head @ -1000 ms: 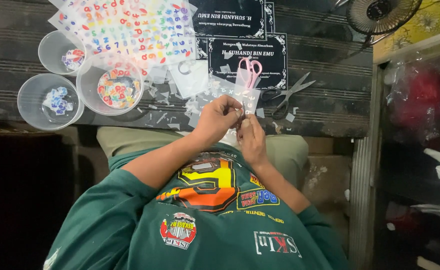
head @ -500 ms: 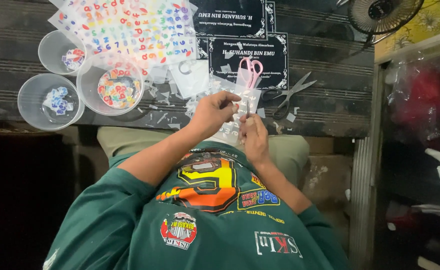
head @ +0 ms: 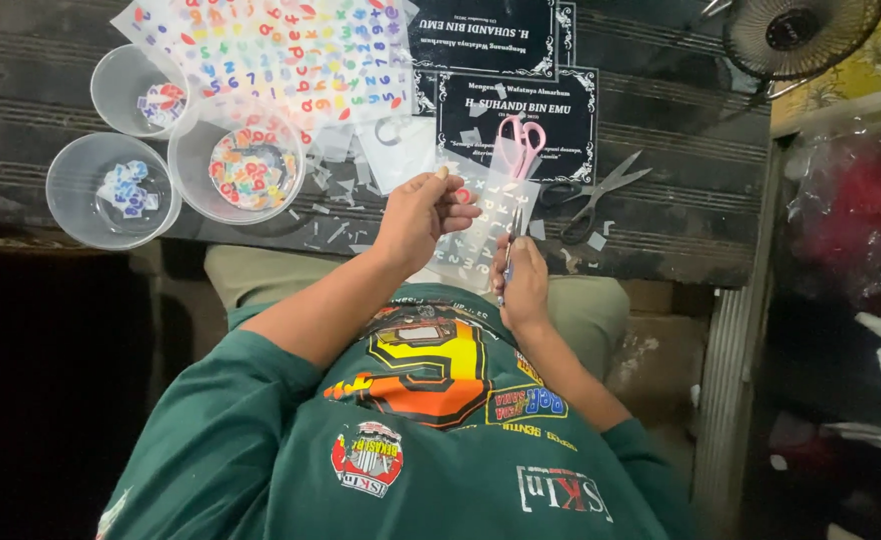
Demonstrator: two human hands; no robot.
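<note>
My left hand (head: 423, 215) is raised over the table's near edge, fingers pinched on a small clear sticker piece (head: 460, 195) with a red mark. My right hand (head: 526, 282) is just below and to the right, closed on a thin metal tool (head: 507, 245) that points up toward a clear sheet of letter stickers (head: 486, 215). That sheet lies between the two hands, and my right thumb touches its lower edge. The hands are a little apart.
Pink-handled scissors (head: 522, 140) and black-handled scissors (head: 591, 195) lie on black printed cards (head: 561, 105). Three clear plastic tubs (head: 111, 190) (head: 251, 170) (head: 146, 90) hold cut stickers. A large colourful sticker sheet (head: 281, 55) covers the table's far left. A fan (head: 796, 35) stands at the right.
My hands were together at the clear sheet; now the left hand has pulled up and left with a small piece, and the right hand has dropped slightly toward me.
</note>
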